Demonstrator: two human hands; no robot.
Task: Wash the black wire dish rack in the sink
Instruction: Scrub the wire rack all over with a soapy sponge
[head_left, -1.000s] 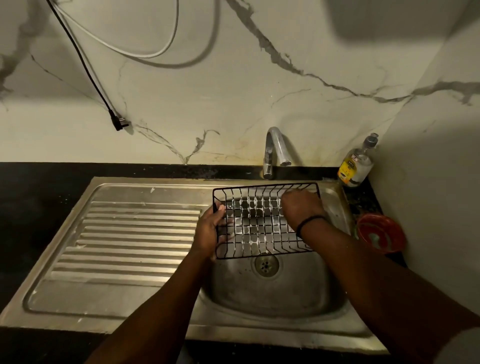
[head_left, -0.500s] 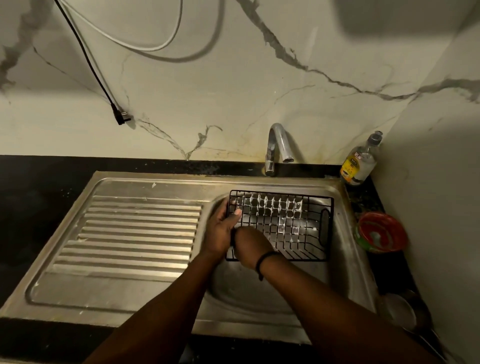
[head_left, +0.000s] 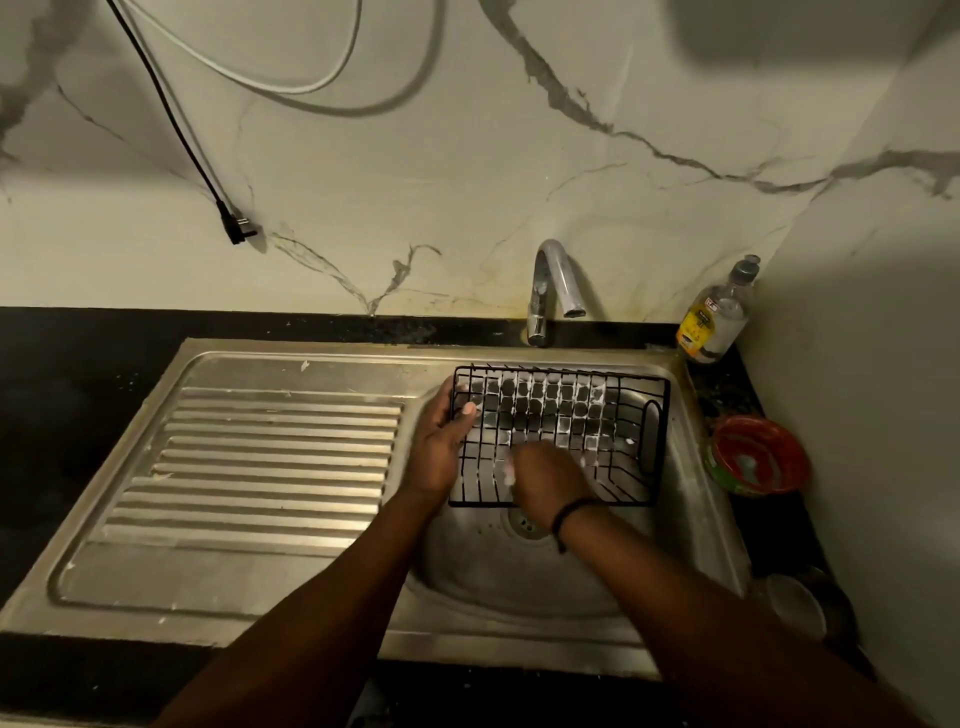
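Black wire rack sat tilted over the sink basin, far edge up near the tap, near edge over the drain. White suds clung to the wire grid. Left hand gripped the rack's left rim, thumb hooked over the wire, probably to steady it against the scrubbing. Right hand lay on the near part of the grid, fingers curled and blurred; foam showed at the fingertips, but whether it held a sponge could not be told. No water ran from the tap. Judged stage: soaping, rinse not yet done. Soap bottle stood in the corner on the tabletop; red bowl just right of the sink, within reach.
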